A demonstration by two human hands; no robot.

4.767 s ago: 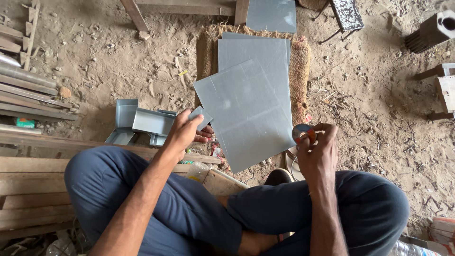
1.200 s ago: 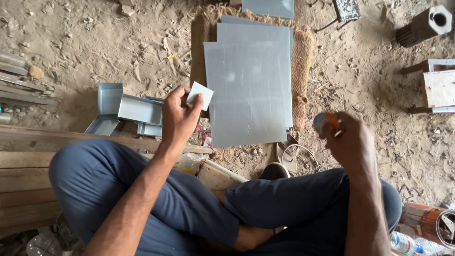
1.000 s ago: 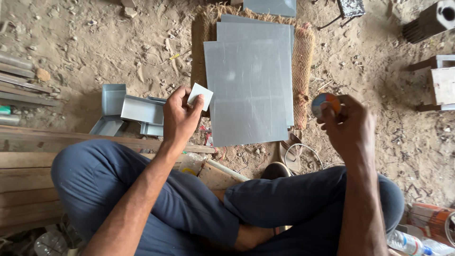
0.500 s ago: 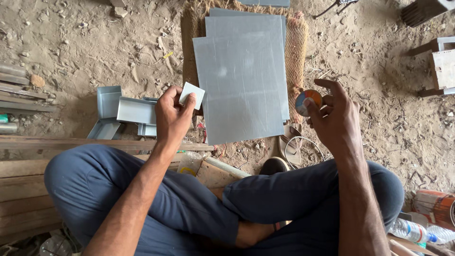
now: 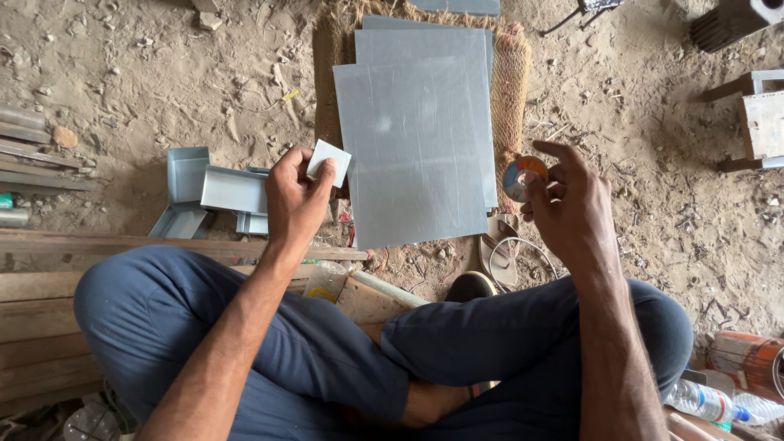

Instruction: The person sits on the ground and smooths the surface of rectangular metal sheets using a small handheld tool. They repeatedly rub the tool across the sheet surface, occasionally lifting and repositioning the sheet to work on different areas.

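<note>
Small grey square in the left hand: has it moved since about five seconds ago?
Yes. The small grey square was at the grey sheet's left edge; now it is lifted clear, left of that edge.

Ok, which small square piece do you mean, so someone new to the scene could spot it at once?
Start at the stack of large grey metal sheets lying on the woven brown mat on the sandy ground. Just left of the sheets' lower edge, the left hand pinches a small pale grey square plate in its fingertips. Unlike the folded grey channel pieces further left, it is flat, tiny and held off the ground.
</note>
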